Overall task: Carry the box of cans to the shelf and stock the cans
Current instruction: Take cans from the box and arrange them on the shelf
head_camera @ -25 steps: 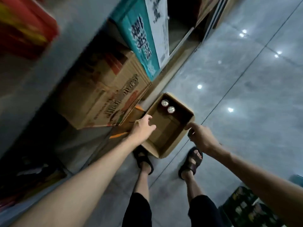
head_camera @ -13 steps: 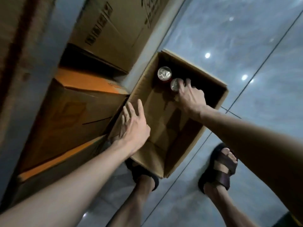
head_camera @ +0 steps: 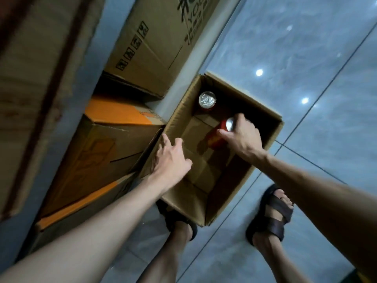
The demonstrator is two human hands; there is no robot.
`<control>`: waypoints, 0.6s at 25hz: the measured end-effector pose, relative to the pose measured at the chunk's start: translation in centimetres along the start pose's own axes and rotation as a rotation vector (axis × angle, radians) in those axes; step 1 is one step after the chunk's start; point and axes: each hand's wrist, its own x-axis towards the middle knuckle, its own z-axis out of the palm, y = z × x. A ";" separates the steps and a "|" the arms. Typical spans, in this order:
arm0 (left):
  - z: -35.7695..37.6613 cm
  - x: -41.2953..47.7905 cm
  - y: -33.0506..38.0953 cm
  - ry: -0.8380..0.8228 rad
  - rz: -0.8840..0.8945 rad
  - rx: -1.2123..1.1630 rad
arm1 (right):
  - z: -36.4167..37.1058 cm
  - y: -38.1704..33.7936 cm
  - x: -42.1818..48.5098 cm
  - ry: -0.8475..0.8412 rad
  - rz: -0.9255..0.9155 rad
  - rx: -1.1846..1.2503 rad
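R hand [head_camera: 243, 137] | now grips red can [head_camera: 217, 135] | tilted, lifted

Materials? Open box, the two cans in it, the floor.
open box: corrugated cardboard by the look, matte brown, creased bottom flaps.
standing can: likely aluminium, shiny silver lid with pull tab.
tilted can in the right hand: same silver lid, glossy red printed body.
floor: probably polished tile, glossy grey, mirrors lights, thin joint lines.

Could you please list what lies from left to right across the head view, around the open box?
Orange-topped cardboard carton, left hand, upright silver-topped can, right hand gripping the tilted red can.
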 end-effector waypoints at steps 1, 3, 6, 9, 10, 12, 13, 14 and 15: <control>-1.1 -0.9 0.3 -0.013 -0.005 -0.041 | -1.6 -0.1 -1.8 -0.031 0.056 0.123; -3.6 -4.1 1.0 -0.078 0.064 -0.192 | -5.3 -0.8 -5.9 -0.108 0.112 0.363; -8.3 -10.8 2.7 -0.174 0.229 -0.464 | -11.3 -3.9 -11.7 -0.180 0.065 0.645; -14.9 -18.5 4.2 -0.106 0.279 -0.685 | -19.6 -8.9 -17.6 -0.217 -0.037 0.744; -17.3 -21.2 4.6 -0.095 0.286 -0.748 | -22.6 -10.9 -19.6 -0.228 -0.077 0.742; -22.5 -26.4 5.1 -0.114 0.295 -0.877 | -28.5 -15.1 -23.6 -0.240 -0.159 0.674; -24.8 -28.6 5.4 -0.146 0.303 -0.933 | -30.9 -17.1 -25.3 -0.243 -0.186 0.611; -26.9 -30.5 5.7 -0.179 0.315 -0.969 | -33.1 -18.9 -26.9 -0.245 -0.212 0.550; -29.3 -33.0 5.7 -0.204 0.324 -0.988 | -35.5 -21.0 -29.0 -0.253 -0.230 0.488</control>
